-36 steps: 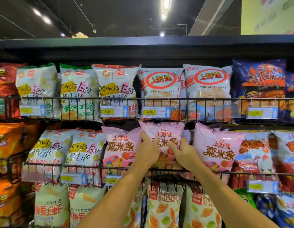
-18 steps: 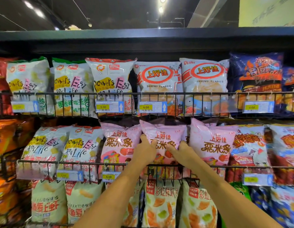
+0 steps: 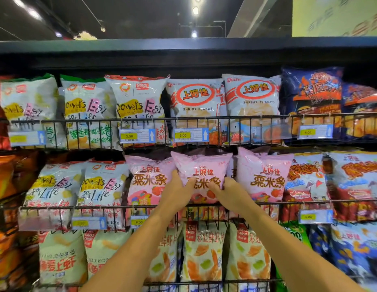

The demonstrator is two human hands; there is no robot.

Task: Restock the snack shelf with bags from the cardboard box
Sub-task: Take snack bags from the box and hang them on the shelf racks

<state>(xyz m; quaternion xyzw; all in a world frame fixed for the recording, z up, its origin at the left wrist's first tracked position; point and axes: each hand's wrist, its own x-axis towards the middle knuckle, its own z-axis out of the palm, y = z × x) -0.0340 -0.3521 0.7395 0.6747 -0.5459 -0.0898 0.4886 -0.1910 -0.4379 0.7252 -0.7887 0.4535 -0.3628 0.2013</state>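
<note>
Left hand (image 3: 179, 191) and right hand (image 3: 230, 194) each grip a lower side of the pink bag (image 3: 202, 170), thumbs on its front. The bag is upright in the middle shelf row, its base at the wire rail (image 3: 77, 207); cannot tell if it is seated behind it.

Suggested: push the base down behind the rail, label outward, flush with left neighbour (image 3: 147, 180) and right neighbour (image 3: 265, 175); squeeze lightly.

Counts: pink bags 3 in the front row, held one included; shrimp flakes bags (image 3: 196, 102) above, 2. Cardboard box not in view.
</note>
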